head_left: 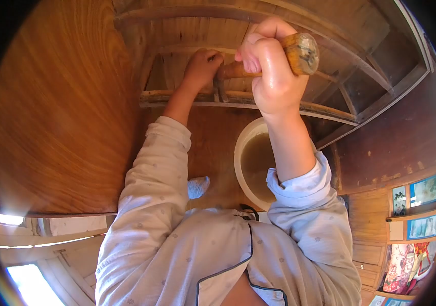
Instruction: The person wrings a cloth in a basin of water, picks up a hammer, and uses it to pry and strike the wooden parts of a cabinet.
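Observation:
Raised close to the camera, my right hand is wrapped round the thick wooden handle of what looks like a hammer. The handle's butt end faces me, and its far end runs left to a dark, narrow head beside my left hand. My left hand's fingers are curled together at the slatted wooden frame. Whatever they may hold is hidden. Both hands are at the frame's inner side, where bars cross above plank boards.
A white bucket of murky water stands below my right forearm. A light blue cloth-like thing lies near my left sleeve. A large brown wooden panel rises at left. Cabinets with pictures are at right.

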### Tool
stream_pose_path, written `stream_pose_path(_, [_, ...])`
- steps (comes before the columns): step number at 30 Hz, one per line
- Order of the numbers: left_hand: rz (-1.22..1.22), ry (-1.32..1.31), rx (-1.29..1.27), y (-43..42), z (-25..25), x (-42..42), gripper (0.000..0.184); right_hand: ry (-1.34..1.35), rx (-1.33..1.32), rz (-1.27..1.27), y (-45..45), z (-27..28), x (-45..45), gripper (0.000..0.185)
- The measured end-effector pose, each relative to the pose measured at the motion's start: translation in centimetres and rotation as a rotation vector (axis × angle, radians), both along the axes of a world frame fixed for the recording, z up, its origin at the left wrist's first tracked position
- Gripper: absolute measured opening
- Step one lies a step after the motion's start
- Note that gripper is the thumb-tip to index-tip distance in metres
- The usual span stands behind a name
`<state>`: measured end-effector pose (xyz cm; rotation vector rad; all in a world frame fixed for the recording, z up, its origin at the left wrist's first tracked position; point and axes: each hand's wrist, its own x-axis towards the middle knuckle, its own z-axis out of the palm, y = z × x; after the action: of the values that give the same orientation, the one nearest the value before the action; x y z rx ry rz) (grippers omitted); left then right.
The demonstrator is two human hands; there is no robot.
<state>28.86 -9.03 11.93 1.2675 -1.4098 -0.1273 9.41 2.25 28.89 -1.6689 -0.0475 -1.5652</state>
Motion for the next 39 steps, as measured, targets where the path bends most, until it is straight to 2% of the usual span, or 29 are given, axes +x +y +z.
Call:
stream_pose_path(4, [0.063, 0.014, 0.017, 2.3, 1.4, -1.4, 0.031, 0.13, 0.048, -0.051, 1.8, 0.6, -0.5, 0.017])
stream_pose_path(8, [0.13, 0.007, 0.064, 4.1, 2.2, -1.9, 0.032, 0.148, -0.021, -0.019, 2.7, 0.3, -0.7, 0.016])
stream_pose_path(9, [0.094, 0.064, 0.067, 4.3, 2.4, -1.9, 0.032, 0.133, 0.033, 0.03, 2.9, -0.2, -0.8, 0.014])
stream_pose_path(12, [0.041, 0.172, 0.094, 5.5, 3.3, -2.6, 0.035, 0.279, -0.016, -0.054, 4.5, -0.4, -2.0, 0.015])
stream_pose_path(15, [0.083, 0.053, 0.054, 4.7, 2.7, -2.1, 0.034, 0.186, -0.042, 0.013, 4.7, 0.9, -2.1, 0.018])
stream_pose_path(16, [0.063, 0.043, 0.114, 4.6, 3.0, -2.1, 0.035, 0.251, -0.079, 0.043, 4.1, 1.2, -2.5, 0.026])
stream_pose_path(19, [-0.012, 0.15, 0.147, 4.5, 2.9, -2.4, 0.036, 0.039, -0.057, 0.232, 3.4, -0.8, -3.1, 0.013])
stream_pose_path(20, [0.03, 0.128, 0.113, 4.5, 2.9, -2.5, 0.037, -0.051, -0.093, 0.189, 3.7, -2.1, -3.4, 0.018])
stream_pose_path(22, [0.015, 0.115, 0.02, 4.5, 2.9, -2.2, 0.034, -0.004, -0.183, 0.221, 4.1, -3.0, -4.0, 0.025])
stream_pose_path(26, [-0.016, 0.151, 0.008, 4.6, 2.2, -2.5, 0.033, -0.024, -0.155, 0.178, 5.2, -3.6, -4.2, 0.023])
stream_pose_path(30, [-0.088, 0.269, -0.027, 6.9, 4.1, -3.4, 0.032, 0.01, -0.399, 0.165, 6.4, -6.9, -6.0, 0.019])
stream_pose_path(33, [-0.02, 0.175, -0.007, 7.3, 4.4, -3.6, 0.031, 0.041, -0.388, 0.131, 6.8, -7.3, -6.9, 0.019])
stream_pose_path(36, [-0.066, 0.186, -0.07, 5.1, 3.2, -3.1, 0.032, -0.036, -0.273, 0.103, 5.8, -6.0, -6.4, 0.017])
stream_pose_path(39, [-0.022, 0.067, 0.049, 4.7, 3.8, -2.8, 0.034, -0.086, -0.161, 0.114, 3.4, -3.5, -5.1, 0.011])
